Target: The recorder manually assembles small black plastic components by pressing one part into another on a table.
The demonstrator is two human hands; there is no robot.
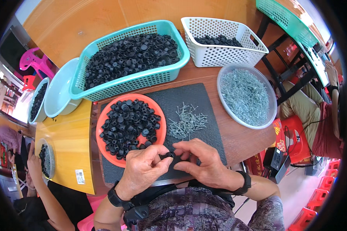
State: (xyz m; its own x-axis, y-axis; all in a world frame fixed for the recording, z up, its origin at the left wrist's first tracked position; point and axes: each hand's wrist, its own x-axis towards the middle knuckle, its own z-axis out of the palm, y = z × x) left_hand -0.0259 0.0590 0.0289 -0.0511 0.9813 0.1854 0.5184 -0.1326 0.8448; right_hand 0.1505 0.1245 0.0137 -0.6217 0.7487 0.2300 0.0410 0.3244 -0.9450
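Head view: wooden desk point(235, 138) with a black mat point(189, 98) in front of the person. Left hand point(144, 167) and right hand point(202, 161) meet over the mat's near edge, fingers of both pinched together on one small black cap point(169, 155). Orange plate point(160, 133) of caps just left of it, loose screws point(187, 121) just beyond. Teal basket point(131, 82), white basket point(223, 54), clear bowl of screws point(272, 104) farther back.

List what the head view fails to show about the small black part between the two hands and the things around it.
- Small black part: shape mostly hidden by fingertips of left hand and right hand.
- Whether a screw sits in it: too small.
- Black mat: near edge covered by both hands.
- White basket: contents partly hidden by its wall.
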